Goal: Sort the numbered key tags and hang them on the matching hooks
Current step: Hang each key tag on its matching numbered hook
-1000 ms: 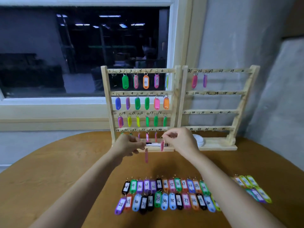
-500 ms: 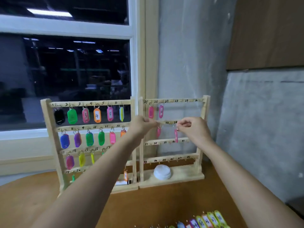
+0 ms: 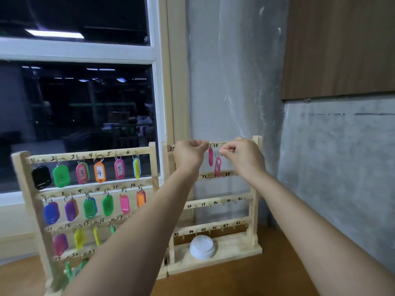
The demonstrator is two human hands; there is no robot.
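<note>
Two hands are up at the right rack (image 3: 255, 189) top bar. The right hand (image 3: 245, 159) pinches a pink tag (image 3: 217, 166) by its ring. The left hand (image 3: 189, 154) curls beside a second pink tag (image 3: 210, 157) — holding it or not, I cannot tell.

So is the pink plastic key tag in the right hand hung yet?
Seemingly not: the right hand pinches the ring of the pink plastic key tag, dangling below the wooden rack's top rail.

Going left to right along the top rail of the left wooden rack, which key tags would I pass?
black tag → green tag → pink tag marked 3 → orange tag marked 4 → pink tag marked 5 → yellow tag
</note>
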